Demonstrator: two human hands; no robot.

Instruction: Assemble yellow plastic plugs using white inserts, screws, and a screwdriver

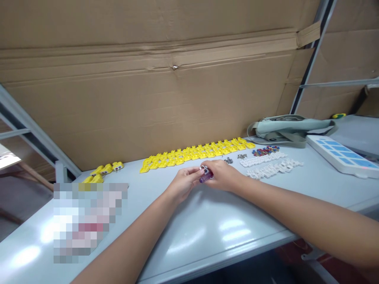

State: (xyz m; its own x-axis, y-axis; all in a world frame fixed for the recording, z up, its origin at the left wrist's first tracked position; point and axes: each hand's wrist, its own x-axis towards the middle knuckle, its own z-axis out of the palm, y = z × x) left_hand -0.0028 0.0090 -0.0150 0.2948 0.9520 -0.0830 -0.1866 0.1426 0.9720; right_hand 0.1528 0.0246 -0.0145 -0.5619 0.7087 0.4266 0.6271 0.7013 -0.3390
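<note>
Both hands, left hand and right hand, are pinching one small purple part together. It's translucent, white-capped. Far side: yellow pieces are lying in one long row.

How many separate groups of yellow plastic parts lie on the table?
2. A long double row of yellow parts runs along the cardboard wall, beyond both hands. A small cluster lies at the far left, partly hidden by the blurred patch, so more may be concealed.

The pale grey tabletop lies bare along its near edge, leaving open passage there. Far across it, a long row of yellow plastic clips blocks the way, with 2 rows of white plastic pieces at far right and a cardboard wall behind.
</note>
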